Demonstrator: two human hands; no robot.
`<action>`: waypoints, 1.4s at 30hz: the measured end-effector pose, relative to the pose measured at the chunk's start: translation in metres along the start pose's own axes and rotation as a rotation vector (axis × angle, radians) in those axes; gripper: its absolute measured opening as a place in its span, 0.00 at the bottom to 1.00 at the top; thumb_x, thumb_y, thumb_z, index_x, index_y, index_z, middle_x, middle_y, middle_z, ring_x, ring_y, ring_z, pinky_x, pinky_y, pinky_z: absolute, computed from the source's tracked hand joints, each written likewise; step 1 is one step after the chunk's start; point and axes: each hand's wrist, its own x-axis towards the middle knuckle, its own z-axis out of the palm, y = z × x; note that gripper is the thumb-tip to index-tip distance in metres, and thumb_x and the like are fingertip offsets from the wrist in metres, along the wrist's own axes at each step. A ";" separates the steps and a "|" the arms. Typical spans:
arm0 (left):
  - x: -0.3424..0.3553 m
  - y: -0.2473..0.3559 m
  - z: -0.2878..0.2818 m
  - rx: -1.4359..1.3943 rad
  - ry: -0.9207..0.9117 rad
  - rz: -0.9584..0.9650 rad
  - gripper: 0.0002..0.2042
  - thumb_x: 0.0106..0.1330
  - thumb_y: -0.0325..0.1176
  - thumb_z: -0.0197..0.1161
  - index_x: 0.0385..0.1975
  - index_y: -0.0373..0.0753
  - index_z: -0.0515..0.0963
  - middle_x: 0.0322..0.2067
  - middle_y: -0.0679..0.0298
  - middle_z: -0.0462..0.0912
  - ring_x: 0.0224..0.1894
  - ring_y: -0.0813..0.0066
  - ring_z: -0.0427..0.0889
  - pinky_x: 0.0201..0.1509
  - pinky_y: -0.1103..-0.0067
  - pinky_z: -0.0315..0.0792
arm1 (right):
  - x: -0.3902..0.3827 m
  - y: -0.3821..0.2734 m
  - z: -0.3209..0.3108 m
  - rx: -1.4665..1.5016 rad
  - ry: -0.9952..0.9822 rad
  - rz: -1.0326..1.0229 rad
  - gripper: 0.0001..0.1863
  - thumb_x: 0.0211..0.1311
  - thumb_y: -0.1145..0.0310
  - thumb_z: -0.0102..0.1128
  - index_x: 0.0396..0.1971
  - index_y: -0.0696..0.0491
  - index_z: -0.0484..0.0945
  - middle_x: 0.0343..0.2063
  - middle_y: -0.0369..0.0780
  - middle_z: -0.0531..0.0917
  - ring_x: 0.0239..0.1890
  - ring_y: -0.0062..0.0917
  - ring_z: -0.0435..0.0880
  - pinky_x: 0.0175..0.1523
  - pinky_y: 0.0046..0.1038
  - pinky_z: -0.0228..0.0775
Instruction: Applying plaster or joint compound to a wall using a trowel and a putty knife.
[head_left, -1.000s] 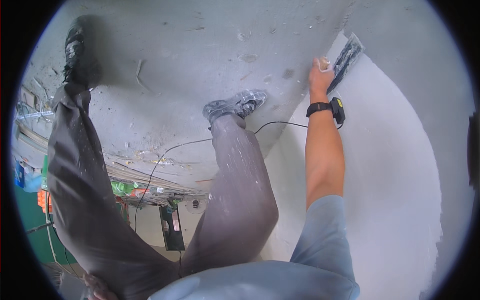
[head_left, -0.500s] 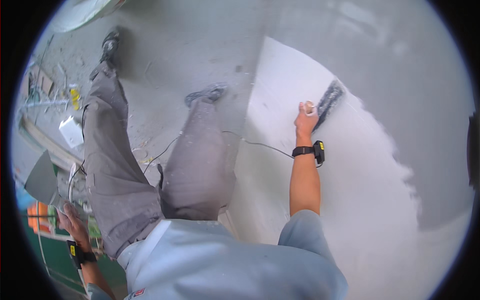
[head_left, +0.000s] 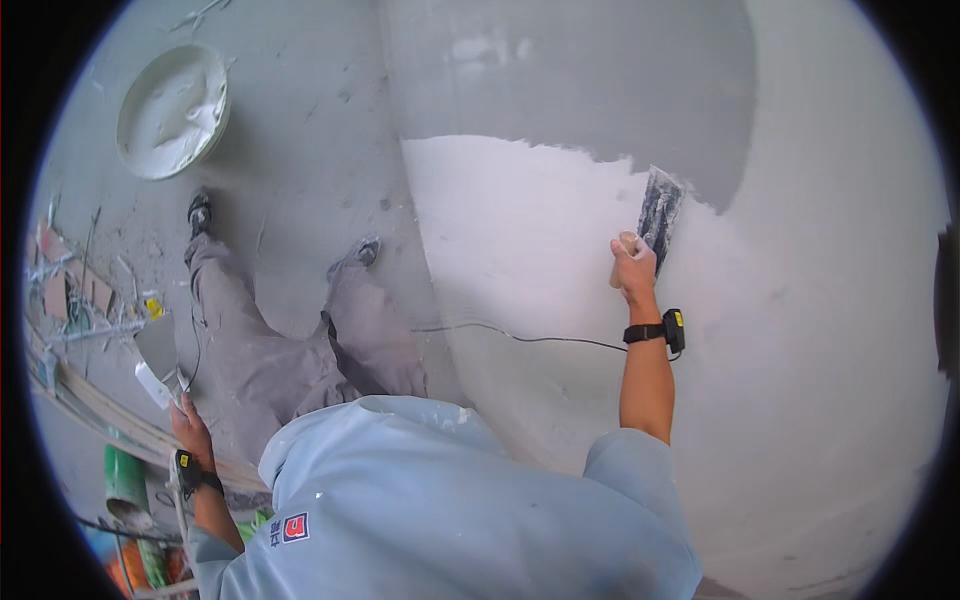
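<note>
My right hand [head_left: 634,262] is closed round the pale handle of a long trowel [head_left: 660,215], whose dark, putty-smeared blade lies against the wall. Around it is a fresh white coat [head_left: 510,205] with a ragged upper edge below dull grey wall [head_left: 600,80]. At the left, my left hand [head_left: 192,428] grips the handle of a wide putty knife [head_left: 156,345], held beside my left trouser leg. A black strap and device sit on each wrist, and a dark cable crosses toward the right one.
A round white bucket of putty [head_left: 172,110] stands on the grey floor [head_left: 300,120] beyond my feet. Debris and offcuts [head_left: 80,280], long pale strips and a green cylindrical container [head_left: 125,485] lie along the left. My legs stretch beside the foot of the wall.
My view has shifted, bringing the bucket into sight. My left hand has risen into view with the putty knife. The trowel has moved from near the wall's bottom edge to the coat's ragged upper edge.
</note>
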 end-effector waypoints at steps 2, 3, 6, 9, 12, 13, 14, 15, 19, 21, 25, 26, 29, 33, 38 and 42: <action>0.003 0.021 0.007 -0.013 0.059 0.158 0.18 0.66 0.41 0.44 0.42 0.29 0.68 0.29 0.53 0.75 0.31 0.64 0.73 0.35 0.74 0.66 | -0.009 -0.015 -0.044 0.036 -0.048 0.047 0.15 0.48 0.69 0.62 0.35 0.62 0.75 0.26 0.36 0.77 0.28 0.17 0.72 0.34 0.21 0.64; 0.008 0.035 0.004 -0.068 0.012 0.173 0.18 0.66 0.41 0.44 0.43 0.29 0.67 0.33 0.50 0.75 0.35 0.61 0.73 0.39 0.73 0.65 | -0.012 -0.020 -0.065 0.095 -0.060 0.075 0.16 0.47 0.70 0.63 0.37 0.61 0.75 0.28 0.36 0.78 0.29 0.17 0.72 0.35 0.20 0.65; 0.026 0.046 0.005 -0.099 0.029 0.270 0.18 0.66 0.40 0.44 0.44 0.30 0.67 0.30 0.53 0.76 0.31 0.64 0.73 0.36 0.73 0.66 | -0.038 -0.016 -0.118 0.058 -0.034 0.038 0.17 0.47 0.69 0.63 0.37 0.61 0.75 0.29 0.35 0.77 0.30 0.17 0.71 0.36 0.20 0.65; 0.041 0.064 -0.001 -0.141 -0.037 0.177 0.18 0.66 0.42 0.46 0.41 0.30 0.67 0.23 0.57 0.72 0.24 0.69 0.69 0.29 0.76 0.64 | -0.055 -0.016 -0.187 0.023 -0.020 0.034 0.17 0.48 0.66 0.62 0.38 0.59 0.75 0.29 0.34 0.76 0.31 0.16 0.71 0.37 0.20 0.65; 0.064 0.082 -0.008 -0.306 -0.056 0.222 0.17 0.66 0.42 0.46 0.37 0.30 0.68 0.20 0.66 0.67 0.22 0.80 0.64 0.25 0.81 0.61 | -0.082 -0.019 -0.248 -0.066 0.158 -0.015 0.18 0.49 0.65 0.62 0.38 0.60 0.74 0.29 0.34 0.75 0.31 0.16 0.70 0.39 0.21 0.65; 0.069 0.098 -0.008 -0.287 0.000 0.336 0.17 0.66 0.42 0.46 0.35 0.31 0.68 0.20 0.68 0.66 0.21 0.81 0.63 0.24 0.82 0.60 | -0.093 -0.032 -0.259 0.006 0.235 -0.021 0.18 0.49 0.64 0.61 0.38 0.60 0.73 0.30 0.34 0.75 0.31 0.16 0.71 0.39 0.20 0.65; 0.070 0.120 -0.021 -0.239 0.053 0.455 0.16 0.66 0.42 0.46 0.34 0.31 0.68 0.21 0.70 0.66 0.21 0.82 0.62 0.23 0.83 0.59 | -0.111 -0.041 -0.267 0.091 0.303 -0.006 0.19 0.50 0.63 0.61 0.38 0.60 0.73 0.30 0.34 0.74 0.30 0.16 0.71 0.39 0.20 0.65; 0.072 0.139 -0.036 -0.324 -0.031 0.434 0.15 0.66 0.41 0.45 0.34 0.33 0.67 0.20 0.71 0.65 0.20 0.84 0.61 0.22 0.84 0.57 | -0.134 -0.059 -0.271 0.175 0.256 -0.016 0.19 0.50 0.63 0.61 0.39 0.60 0.73 0.30 0.35 0.74 0.30 0.16 0.71 0.39 0.20 0.65; 0.053 0.245 -0.058 -0.581 -0.226 0.533 0.11 0.67 0.39 0.44 0.34 0.37 0.66 0.19 0.73 0.62 0.17 0.88 0.58 0.18 0.88 0.54 | -0.202 -0.105 -0.255 0.506 0.138 -0.165 0.19 0.50 0.61 0.61 0.38 0.58 0.73 0.26 0.34 0.73 0.26 0.15 0.72 0.33 0.17 0.65; 0.038 0.277 -0.062 -0.575 -0.234 0.608 0.11 0.67 0.39 0.43 0.34 0.38 0.66 0.18 0.74 0.62 0.17 0.89 0.58 0.17 0.88 0.54 | -0.215 -0.098 -0.234 0.384 0.248 -0.043 0.17 0.50 0.61 0.61 0.35 0.57 0.73 0.23 0.33 0.72 0.23 0.14 0.71 0.29 0.16 0.64; 0.007 0.298 -0.065 -0.490 -0.247 0.810 0.13 0.68 0.42 0.40 0.35 0.38 0.65 0.18 0.73 0.61 0.16 0.89 0.57 0.16 0.89 0.53 | -0.225 -0.063 -0.167 0.243 0.170 0.116 0.12 0.48 0.61 0.61 0.24 0.55 0.74 0.15 0.30 0.70 0.14 0.12 0.67 0.18 0.16 0.59; -0.003 0.301 -0.061 -0.434 -0.234 0.877 0.13 0.68 0.42 0.39 0.35 0.38 0.65 0.18 0.73 0.62 0.16 0.89 0.58 0.17 0.89 0.54 | -0.227 -0.056 -0.151 0.303 0.152 0.123 0.12 0.48 0.61 0.61 0.22 0.55 0.73 0.14 0.30 0.70 0.13 0.12 0.66 0.18 0.16 0.58; -0.032 0.293 -0.038 -0.438 -0.208 0.846 0.13 0.68 0.42 0.39 0.34 0.38 0.65 0.19 0.71 0.63 0.16 0.88 0.58 0.18 0.88 0.55 | -0.226 -0.013 -0.121 0.709 0.086 0.020 0.15 0.46 0.62 0.61 0.28 0.57 0.72 0.16 0.33 0.70 0.17 0.14 0.68 0.21 0.18 0.62; -0.075 0.255 0.005 -0.549 -0.255 0.643 0.12 0.68 0.41 0.39 0.32 0.39 0.66 0.17 0.71 0.63 0.15 0.87 0.60 0.16 0.88 0.55 | -0.234 0.040 -0.073 1.603 -0.713 -0.393 0.16 0.43 0.67 0.57 0.32 0.58 0.68 0.17 0.38 0.73 0.19 0.21 0.71 0.25 0.23 0.65; -0.106 0.211 0.042 -0.552 -0.240 0.461 0.13 0.68 0.41 0.39 0.31 0.39 0.65 0.16 0.72 0.63 0.13 0.87 0.60 0.14 0.88 0.56 | -0.231 0.008 0.027 1.110 -0.860 -0.226 0.19 0.48 0.60 0.62 0.33 0.58 0.70 0.23 0.36 0.74 0.27 0.22 0.73 0.33 0.22 0.66; -0.092 0.183 0.058 -0.378 -0.190 0.411 0.13 0.68 0.41 0.39 0.30 0.39 0.65 0.15 0.72 0.62 0.13 0.87 0.59 0.14 0.88 0.55 | -0.243 0.027 0.142 0.487 -0.491 -0.457 0.18 0.49 0.60 0.59 0.37 0.55 0.69 0.31 0.42 0.76 0.40 0.36 0.74 0.46 0.30 0.64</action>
